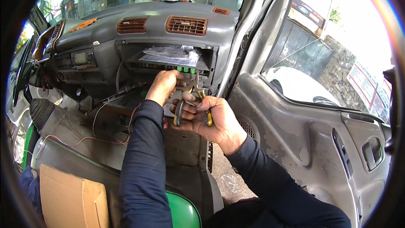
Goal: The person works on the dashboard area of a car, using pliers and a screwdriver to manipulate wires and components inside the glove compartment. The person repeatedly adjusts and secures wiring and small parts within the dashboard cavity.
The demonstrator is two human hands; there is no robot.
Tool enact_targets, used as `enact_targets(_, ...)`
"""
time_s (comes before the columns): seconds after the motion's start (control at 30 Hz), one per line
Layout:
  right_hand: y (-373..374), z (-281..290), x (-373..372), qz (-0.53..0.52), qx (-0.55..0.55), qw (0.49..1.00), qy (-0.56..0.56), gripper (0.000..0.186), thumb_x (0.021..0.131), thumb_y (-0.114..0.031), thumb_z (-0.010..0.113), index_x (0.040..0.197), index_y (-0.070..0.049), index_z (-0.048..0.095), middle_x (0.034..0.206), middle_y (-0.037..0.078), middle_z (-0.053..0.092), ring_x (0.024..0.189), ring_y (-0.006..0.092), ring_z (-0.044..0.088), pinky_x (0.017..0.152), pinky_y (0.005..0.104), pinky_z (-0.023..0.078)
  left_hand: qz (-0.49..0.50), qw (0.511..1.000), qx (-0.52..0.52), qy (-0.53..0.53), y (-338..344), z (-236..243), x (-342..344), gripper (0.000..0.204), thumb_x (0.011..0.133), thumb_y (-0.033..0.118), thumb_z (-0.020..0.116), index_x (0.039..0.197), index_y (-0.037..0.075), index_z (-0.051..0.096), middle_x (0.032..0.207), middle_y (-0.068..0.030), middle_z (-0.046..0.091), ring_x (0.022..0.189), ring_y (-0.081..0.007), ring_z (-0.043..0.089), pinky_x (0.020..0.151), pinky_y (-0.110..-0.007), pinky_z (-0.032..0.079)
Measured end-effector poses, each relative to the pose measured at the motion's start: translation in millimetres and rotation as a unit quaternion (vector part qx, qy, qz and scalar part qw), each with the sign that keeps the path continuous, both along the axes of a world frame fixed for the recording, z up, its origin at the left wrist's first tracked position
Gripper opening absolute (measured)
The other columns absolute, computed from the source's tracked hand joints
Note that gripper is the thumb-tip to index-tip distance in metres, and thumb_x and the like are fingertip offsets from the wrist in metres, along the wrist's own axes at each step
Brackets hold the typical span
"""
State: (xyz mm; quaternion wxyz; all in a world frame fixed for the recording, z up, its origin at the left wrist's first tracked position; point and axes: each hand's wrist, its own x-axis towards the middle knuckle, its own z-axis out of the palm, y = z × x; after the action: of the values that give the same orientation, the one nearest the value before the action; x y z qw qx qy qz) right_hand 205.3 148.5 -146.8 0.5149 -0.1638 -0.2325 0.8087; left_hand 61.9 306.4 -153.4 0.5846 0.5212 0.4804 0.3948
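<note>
My right hand [217,120] is wrapped round a pair of pliers with yellow and black handles [179,113]. Their jaws point up toward the lower edge of the open dashboard compartment [204,64]. Just left of the jaws, my left hand [163,85] reaches to the same spot with its fingers curled together. Whatever those fingertips hold is hidden behind the hand. A row of green relay-like blocks [186,70] shows right above both hands. On the compartment's shelf lies a clear plastic bag [171,56].
Loose red and white wires [76,143] run across the cab to the left. A cardboard piece [71,198] rests at lower left, near a green seat edge [183,211]. The open door [291,143] stands at right. Brown air vents [185,25] top the dashboard.
</note>
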Motion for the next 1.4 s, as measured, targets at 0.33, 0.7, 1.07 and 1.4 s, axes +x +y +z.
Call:
enact_targets(0.33,38,-22,-9,-0.011,0.001,0.997,0.073,0.040,0.074,-0.007,0.050,0.109,0.001,0.067,0.095,0.015,0.063,0.105,0.0375,0.062,0.116,0.0705,0.033,-0.108,0.994,0.001,-0.003,-7,13,-10,0.042,0.096,0.025,0.064,0.125,-0.005,0.068,0.085,-0.0193,0.075,0.063,-0.0252,0.072,0.055,-0.039,0.060)
enact_targets(0.7,58,-36,-11,-0.023,-0.026,0.997,0.074,0.037,0.078,-0.005,0.047,0.109,-0.001,0.067,0.108,0.021,0.067,0.115,0.0430,0.062,0.117,0.0702,0.033,-0.108,0.992,0.056,-0.029,-5,5,-9,0.036,0.096,0.008,0.062,0.131,-0.002,0.066,0.082,-0.0134,0.074,0.063,-0.0184,0.071,0.056,-0.033,0.059)
enact_targets(1.07,61,-39,-22,-0.060,-0.033,0.995,0.075,0.033,0.075,0.000,0.048,0.104,-0.002,0.065,0.102,0.017,0.065,0.110,0.0401,0.063,0.112,0.0672,0.040,-0.087,0.992,0.092,-0.026,2,-1,-5,0.024,0.096,0.015,0.067,0.112,0.000,0.076,0.088,-0.0092,0.076,0.068,-0.0146,0.069,0.061,-0.031,0.057)
enact_targets(1.4,60,-36,-37,-0.104,-0.058,0.990,0.071,0.031,0.074,0.002,0.046,0.101,-0.002,0.060,0.094,0.013,0.059,0.099,0.0368,0.063,0.105,0.0666,0.046,-0.163,0.981,0.090,0.059,10,2,-10,0.032,0.098,0.014,0.066,0.125,-0.003,0.071,0.103,-0.0111,0.076,0.082,-0.0150,0.070,0.071,-0.031,0.059)
